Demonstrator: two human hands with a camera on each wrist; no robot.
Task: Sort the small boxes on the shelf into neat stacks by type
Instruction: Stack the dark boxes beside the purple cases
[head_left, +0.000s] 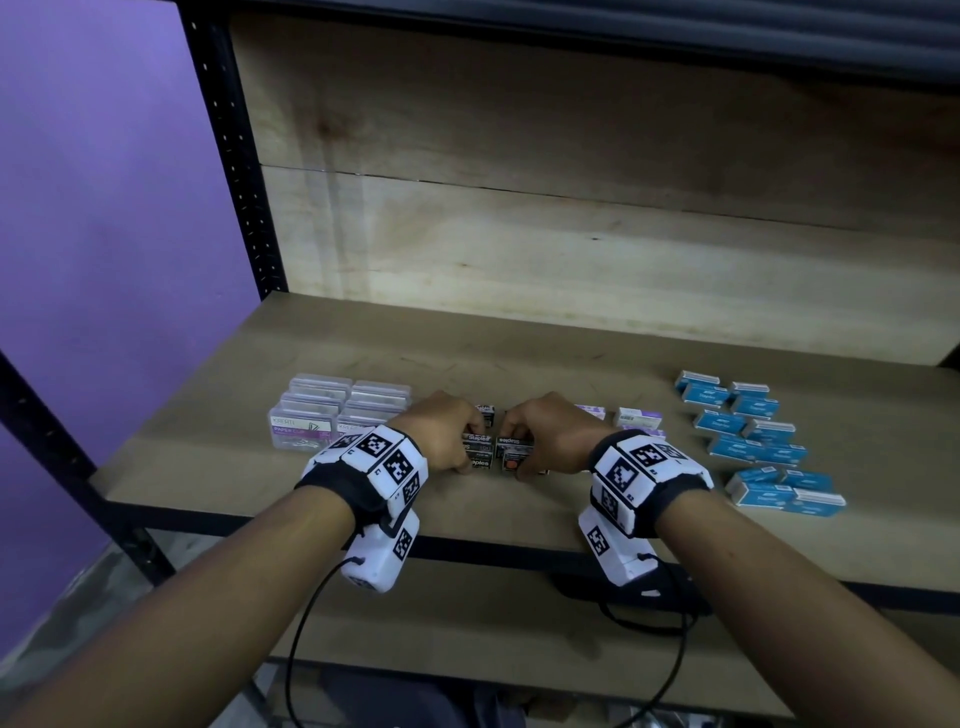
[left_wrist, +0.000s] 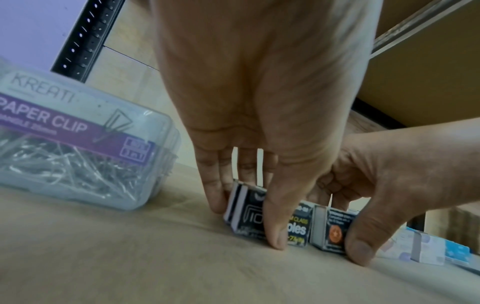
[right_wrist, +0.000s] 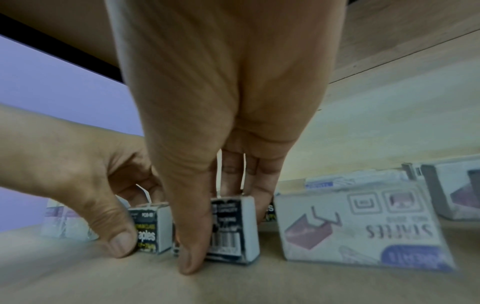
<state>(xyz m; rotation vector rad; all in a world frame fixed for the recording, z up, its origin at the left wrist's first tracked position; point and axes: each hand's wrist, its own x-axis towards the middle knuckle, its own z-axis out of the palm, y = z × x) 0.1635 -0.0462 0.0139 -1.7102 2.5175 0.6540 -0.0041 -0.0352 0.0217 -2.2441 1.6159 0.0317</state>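
Head view: both hands work at the front middle of a wooden shelf (head_left: 519, 353). The left hand (head_left: 441, 431) pinches a stack of black staple boxes (head_left: 478, 452), and the right hand (head_left: 556, 436) pinches a second black stack (head_left: 515, 451) just beside it; the two stacks stand side by side, near or touching, between the hands. Clear paper clip boxes (head_left: 332, 410) sit in a neat group to the left, white and purple boxes (head_left: 639, 418) lie behind the right hand, and blue staple boxes (head_left: 753, 436) are spread loosely at the right, well apart from the hands. Each wrist carries a white marker band. Left wrist view: the left hand (left_wrist: 259, 102) points down at the shelf, thumb (left_wrist: 276, 226) pressed on the near face of the left black box (left_wrist: 249, 214) and the other fingers behind it, slightly spread. The right hand (left_wrist: 389, 174) grips the neighbouring black box (left_wrist: 335, 228) with thumb in front and curled fingers behind. A clear paper clip box (left_wrist: 78, 144) stands to the left. Right wrist view: the right hand (right_wrist: 228, 102) pinches its black box (right_wrist: 233, 228) between thumb (right_wrist: 192, 236) in front and fingers at the back. The left hand (right_wrist: 78, 164) pinches the other black box (right_wrist: 153, 230) likewise. A white staple box (right_wrist: 358, 226) leans tilted just to the right, printing upside down.
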